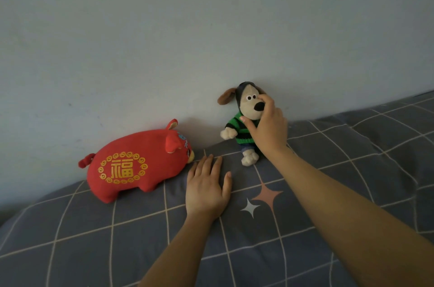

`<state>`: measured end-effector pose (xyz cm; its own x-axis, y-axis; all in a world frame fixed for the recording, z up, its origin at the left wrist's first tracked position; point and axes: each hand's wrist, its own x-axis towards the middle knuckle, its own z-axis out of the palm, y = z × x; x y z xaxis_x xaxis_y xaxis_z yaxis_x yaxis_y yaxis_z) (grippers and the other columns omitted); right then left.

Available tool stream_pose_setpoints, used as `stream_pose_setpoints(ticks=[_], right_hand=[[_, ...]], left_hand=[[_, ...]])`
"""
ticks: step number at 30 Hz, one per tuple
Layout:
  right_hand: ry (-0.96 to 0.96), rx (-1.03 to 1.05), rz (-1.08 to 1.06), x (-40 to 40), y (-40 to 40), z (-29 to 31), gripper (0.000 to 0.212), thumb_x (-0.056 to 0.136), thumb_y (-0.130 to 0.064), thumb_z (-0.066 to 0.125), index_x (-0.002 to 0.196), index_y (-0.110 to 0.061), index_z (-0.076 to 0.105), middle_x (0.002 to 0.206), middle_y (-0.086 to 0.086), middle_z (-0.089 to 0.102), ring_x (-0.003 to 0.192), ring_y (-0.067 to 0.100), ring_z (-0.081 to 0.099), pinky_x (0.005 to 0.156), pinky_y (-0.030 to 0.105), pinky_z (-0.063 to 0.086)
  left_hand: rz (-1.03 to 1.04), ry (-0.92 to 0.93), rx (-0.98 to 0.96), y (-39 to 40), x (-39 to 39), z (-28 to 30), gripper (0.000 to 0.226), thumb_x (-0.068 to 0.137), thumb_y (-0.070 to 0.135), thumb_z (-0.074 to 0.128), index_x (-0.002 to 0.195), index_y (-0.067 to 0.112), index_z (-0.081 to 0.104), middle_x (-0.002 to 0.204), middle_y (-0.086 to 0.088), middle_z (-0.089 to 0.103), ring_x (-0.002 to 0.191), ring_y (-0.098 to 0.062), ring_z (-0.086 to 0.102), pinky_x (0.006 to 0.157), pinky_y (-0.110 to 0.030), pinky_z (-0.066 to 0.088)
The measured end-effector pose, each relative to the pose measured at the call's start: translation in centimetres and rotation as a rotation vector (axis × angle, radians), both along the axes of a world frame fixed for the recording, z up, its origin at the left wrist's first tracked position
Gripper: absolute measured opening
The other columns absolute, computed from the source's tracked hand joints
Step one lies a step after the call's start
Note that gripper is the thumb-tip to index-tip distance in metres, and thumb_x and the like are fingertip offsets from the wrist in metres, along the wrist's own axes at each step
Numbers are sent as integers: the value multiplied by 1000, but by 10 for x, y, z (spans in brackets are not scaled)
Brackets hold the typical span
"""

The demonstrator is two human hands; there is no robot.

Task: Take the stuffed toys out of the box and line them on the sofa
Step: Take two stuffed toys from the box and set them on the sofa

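Note:
A red stuffed pig (131,164) with a gold character on its side stands on the grey checked cover (352,169), against the wall, left of centre. To its right a stuffed dog (244,120) in a green striped sweater is propped upright against the wall. My right hand (265,127) grips the dog around its chest and neck, thumb on the sweater and fingers by its nose. My left hand (206,188) lies flat on the cover between the two toys, fingers spread, just beside the pig's snout. The box is out of view.
A plain pale wall (211,28) rises directly behind the toys. The grey cover with white grid lines and star prints stretches to the right of the dog and toward me.

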<state>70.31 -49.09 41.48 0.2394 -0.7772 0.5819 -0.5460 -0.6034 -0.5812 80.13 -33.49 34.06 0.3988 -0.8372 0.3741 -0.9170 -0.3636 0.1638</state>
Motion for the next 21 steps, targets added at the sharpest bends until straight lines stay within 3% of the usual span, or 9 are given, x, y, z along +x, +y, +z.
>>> stream_pose_setpoints(ticks=[4, 8, 12, 17, 21], right_hand=[[58, 26, 42, -7, 2, -4, 93, 75, -52, 69, 146, -18, 20, 132, 10, 54, 115, 32, 54, 95, 46, 42], [93, 33, 27, -22, 6, -13, 103, 72, -57, 68, 149, -15, 12, 140, 11, 47, 127, 31, 46, 105, 45, 33], [97, 33, 19, -43, 22, -22, 100, 75, -52, 68, 149, -16, 12, 147, 10, 38, 135, 30, 36, 112, 47, 24], [102, 100, 45, -81, 69, -37, 92, 78, -47, 68, 148, -19, 16, 149, 10, 36, 139, 28, 32, 113, 47, 22], [119, 202, 41, -121, 115, -46, 81, 81, -46, 64, 145, -16, 25, 147, 9, 40, 136, 27, 36, 109, 43, 27]], left_hand=[[5, 0, -7, 0, 0, 0, 58, 91, 47, 27, 129, 16, 57, 134, -9, 58, 129, -25, 50, 110, -41, 34], [-2, 10, -17, 0, 0, -1, 61, 91, 49, 24, 131, 16, 55, 137, -9, 55, 132, -25, 46, 111, -40, 31], [5, 19, -3, 0, 2, -2, 65, 89, 53, 19, 133, 18, 52, 140, -8, 52, 134, -24, 44, 112, -40, 29], [-32, 86, 58, 7, -2, 7, 81, 83, 59, 4, 142, 19, 41, 151, -6, 38, 143, -21, 27, 117, -37, 15], [-9, 259, 62, 35, -46, 15, 67, 90, 48, 15, 142, 15, 40, 154, -7, 33, 146, -21, 20, 119, -40, 6]])
